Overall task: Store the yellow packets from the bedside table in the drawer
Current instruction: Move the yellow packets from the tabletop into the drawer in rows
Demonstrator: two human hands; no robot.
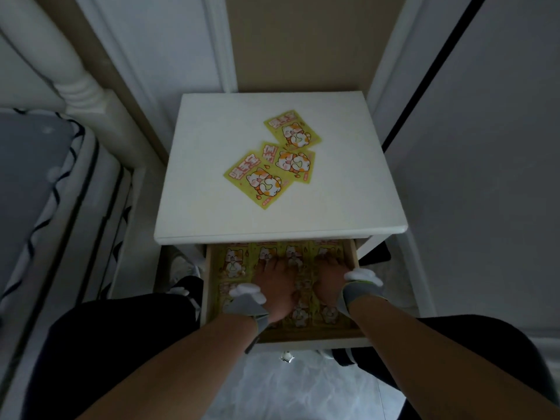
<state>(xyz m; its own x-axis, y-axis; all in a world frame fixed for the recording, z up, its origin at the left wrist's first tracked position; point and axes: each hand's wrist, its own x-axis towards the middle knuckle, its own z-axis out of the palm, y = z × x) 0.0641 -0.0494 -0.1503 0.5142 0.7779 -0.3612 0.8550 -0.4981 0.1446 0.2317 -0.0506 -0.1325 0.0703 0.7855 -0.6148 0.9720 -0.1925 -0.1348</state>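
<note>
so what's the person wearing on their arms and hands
Both forearms are bare, with no sleeves. Each wrist carries a grey band with yellow-green trim and puffy white paw-like lobes, one by the left hand and one by the right hand. The fingers are uncovered.

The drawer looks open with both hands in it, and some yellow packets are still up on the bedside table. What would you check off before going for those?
1. Drawer open far enough to take more: ok, it is pulled out under the tabletop.
2. Packets left on the bedside table: not ok, three yellow packets remain, two overlapping.
3. Left hand free to reach: cannot tell; it lies flat on packets in the drawer.
4. Right hand free: cannot tell, same pose.
5. Room in the drawer: cannot tell; the visible floor is already covered with packets.
6. Path to the tabletop clear: ok, nothing else lies on it.
</note>
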